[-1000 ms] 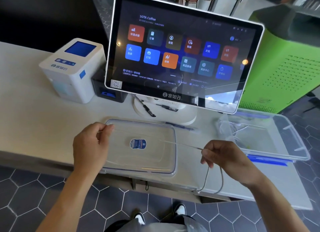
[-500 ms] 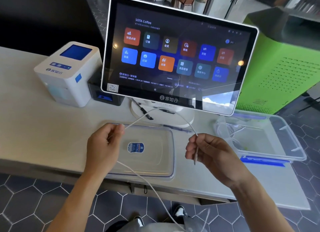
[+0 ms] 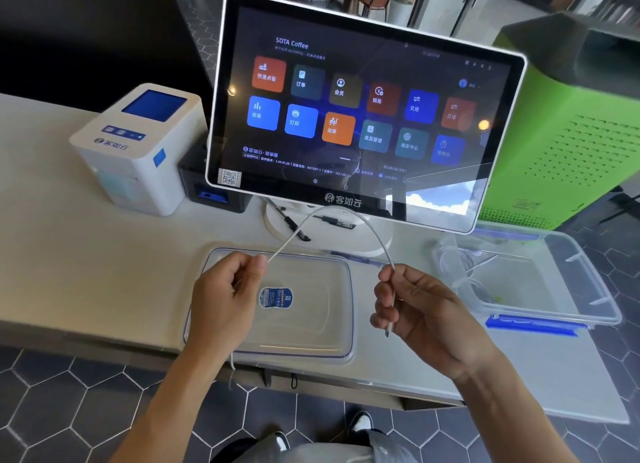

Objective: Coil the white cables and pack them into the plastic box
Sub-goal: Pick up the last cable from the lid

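Left hand (image 3: pixel 225 300), lower centre-left of frame, pinches the cable (image 3: pixel 332 216) between thumb and forefinger; from there the cable arches up and rightward, peaks before the monitor base at mid-frame, and descends into the right hand (image 3: pixel 419 310), which pinches it near its end, the plug tip hanging just below the fingers. The cable's span thus runs left to right between the hands, both equally near; a tail drops below the left hand past the counter edge. The box (image 3: pixel 588 289) lies open at right, nearer the right hand, other cables apparently inside; judged: coiling just begun.
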